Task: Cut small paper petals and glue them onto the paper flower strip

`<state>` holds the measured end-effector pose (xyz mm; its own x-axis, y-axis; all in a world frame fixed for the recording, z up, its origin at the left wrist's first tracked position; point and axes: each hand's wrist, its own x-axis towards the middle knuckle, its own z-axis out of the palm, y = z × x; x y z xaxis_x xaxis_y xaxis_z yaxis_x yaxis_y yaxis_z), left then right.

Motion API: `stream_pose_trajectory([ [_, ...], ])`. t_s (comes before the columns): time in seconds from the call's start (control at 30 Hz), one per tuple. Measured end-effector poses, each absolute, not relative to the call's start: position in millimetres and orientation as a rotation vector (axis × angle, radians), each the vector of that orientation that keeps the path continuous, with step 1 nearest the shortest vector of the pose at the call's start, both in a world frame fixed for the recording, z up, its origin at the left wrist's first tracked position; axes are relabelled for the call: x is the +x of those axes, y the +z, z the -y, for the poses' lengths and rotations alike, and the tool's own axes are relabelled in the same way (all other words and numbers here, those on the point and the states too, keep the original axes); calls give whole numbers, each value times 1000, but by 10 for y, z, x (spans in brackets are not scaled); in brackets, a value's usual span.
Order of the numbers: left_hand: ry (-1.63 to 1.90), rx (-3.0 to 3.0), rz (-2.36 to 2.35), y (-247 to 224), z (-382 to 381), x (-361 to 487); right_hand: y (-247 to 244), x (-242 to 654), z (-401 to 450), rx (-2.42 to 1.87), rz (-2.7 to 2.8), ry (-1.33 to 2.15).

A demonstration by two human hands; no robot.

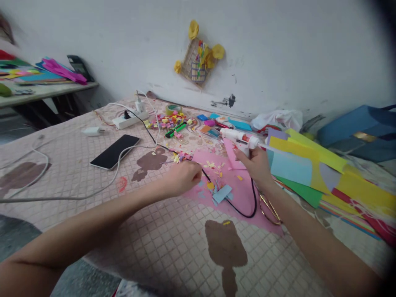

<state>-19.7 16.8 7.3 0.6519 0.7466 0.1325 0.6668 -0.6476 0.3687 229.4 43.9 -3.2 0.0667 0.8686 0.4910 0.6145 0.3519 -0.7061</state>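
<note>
My right hand [255, 163] is wrapped round a white glue gun [236, 135], whose black cord loops down over a pink sheet [243, 196]. A folded pink paper piece [232, 154] hangs by the gun, beside my right fingers. My left hand [185, 175] is closed at the left edge of the pink sheet, over the black cord; what it holds, if anything, is hidden. Light blue paper pieces [222, 194] and small yellow scraps lie between my hands. Gold-handled scissors [269, 208] rest under my right forearm.
A black phone [116, 152] and a white power strip [130, 118] with cables are at the left. Paper scraps [167, 120] and a green cutter [175, 130] lie behind my left hand. Coloured sheets [292, 169] and a blue bag [360, 130] are at the right.
</note>
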Motion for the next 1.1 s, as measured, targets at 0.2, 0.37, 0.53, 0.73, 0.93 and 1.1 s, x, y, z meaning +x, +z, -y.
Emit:
stream_pose_trajectory([
  [0.2, 698, 2199, -1254, 189, -124, -835, 54, 2313, -400, -1289, 1780, 428],
  [0.37, 710, 1871, -1268, -3, 17, -1144, 130, 2267, -334, -1446, 2007, 488],
  [0.53, 655, 1716, -1214, -113, 96, -1150, 214, 2109, -287, -1292, 2255, 675],
  [0.73, 634, 1771, -1244, -177, 125, -1158, 246, 1958, -321, -1042, 2447, 840],
  [0.93, 636, 1786, -1273, -176, 82, -1156, 221, 1873, -295, -1003, 2477, 1036],
  [1.1, 642, 1827, -1287, -162, -32, -1120, 191, 1803, -281, -995, 2456, 1195],
])
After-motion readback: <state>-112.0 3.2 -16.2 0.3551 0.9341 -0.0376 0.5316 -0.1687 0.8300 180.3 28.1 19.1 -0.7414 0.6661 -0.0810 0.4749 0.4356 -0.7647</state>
